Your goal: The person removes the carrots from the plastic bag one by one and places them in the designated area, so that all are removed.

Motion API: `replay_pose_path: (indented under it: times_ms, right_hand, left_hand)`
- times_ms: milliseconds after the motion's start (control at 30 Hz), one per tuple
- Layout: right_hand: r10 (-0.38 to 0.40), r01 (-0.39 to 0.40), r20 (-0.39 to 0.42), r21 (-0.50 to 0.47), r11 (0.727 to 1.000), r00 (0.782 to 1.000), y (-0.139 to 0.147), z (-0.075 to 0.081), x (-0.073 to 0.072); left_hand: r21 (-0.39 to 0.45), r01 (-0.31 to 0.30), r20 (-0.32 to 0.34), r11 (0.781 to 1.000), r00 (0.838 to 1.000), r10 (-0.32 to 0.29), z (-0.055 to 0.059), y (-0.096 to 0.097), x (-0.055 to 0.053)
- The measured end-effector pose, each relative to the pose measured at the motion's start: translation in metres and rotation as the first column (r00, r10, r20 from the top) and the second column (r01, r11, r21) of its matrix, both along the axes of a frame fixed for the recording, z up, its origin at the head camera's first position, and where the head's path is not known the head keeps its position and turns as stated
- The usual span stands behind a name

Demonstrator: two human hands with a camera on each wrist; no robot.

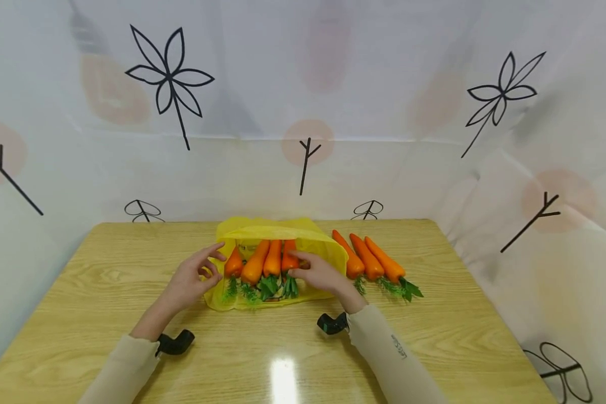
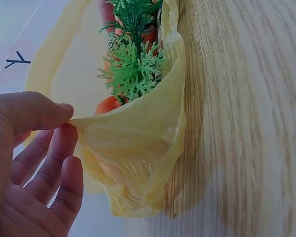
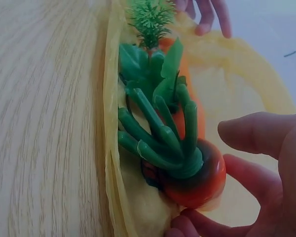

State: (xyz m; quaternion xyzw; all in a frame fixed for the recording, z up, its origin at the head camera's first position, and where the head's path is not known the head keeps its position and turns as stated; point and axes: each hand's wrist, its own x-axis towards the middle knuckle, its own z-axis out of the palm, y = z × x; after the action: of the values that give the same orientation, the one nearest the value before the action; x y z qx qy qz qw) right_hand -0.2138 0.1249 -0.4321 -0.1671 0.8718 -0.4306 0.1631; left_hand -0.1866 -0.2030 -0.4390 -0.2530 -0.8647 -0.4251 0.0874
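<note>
A yellow plastic bag (image 1: 328, 247) lies on its side with its mouth facing me. Several orange toy carrots (image 1: 255, 264) with green tops rest in it, side by side. My left hand (image 1: 194, 275) is at the bag's left side; in the left wrist view its thumb and forefinger pinch the bag's edge (image 2: 123, 118). My right hand (image 1: 315, 272) reaches into the mouth at the rightmost carrot inside (image 3: 207, 175). The right fingers touch that carrot's side near its crown, while the thumb stands apart from it.
Three more carrots (image 1: 368, 258) lie on the wooden table (image 1: 242, 359) right of the bag, leaves toward me. A pale cloth wall (image 1: 262, 101) with drawn plants rises behind the table and on both sides. Black wrist mounts (image 1: 177, 342) hang below both sleeves.
</note>
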Motion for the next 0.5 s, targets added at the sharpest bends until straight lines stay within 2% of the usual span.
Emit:
replay_pose_path:
  times_ms: [200,400,500]
  right_hand:
    - [-0.052,0.052,0.022,-0.029,0.998,0.998,-0.0016,-0.0025,-0.0008]
    - [-0.091,0.093,0.021,-0.08,0.992,0.996,0.0015,-0.006,-0.0015]
    - [-0.108,0.108,0.01,-0.076,0.991,0.994,0.0011,-0.0076,-0.0008]
  left_hand:
    - [-0.007,0.0,-0.004,1.0,1.0,0.0,0.0005,0.0005,-0.0009]
    - [-0.012,0.006,0.02,1.0,1.0,-0.005,0.0018,0.0018,-0.0016]
    - [-0.012,0.004,0.027,1.0,1.0,-0.004,0.0016,0.0022,-0.0014]
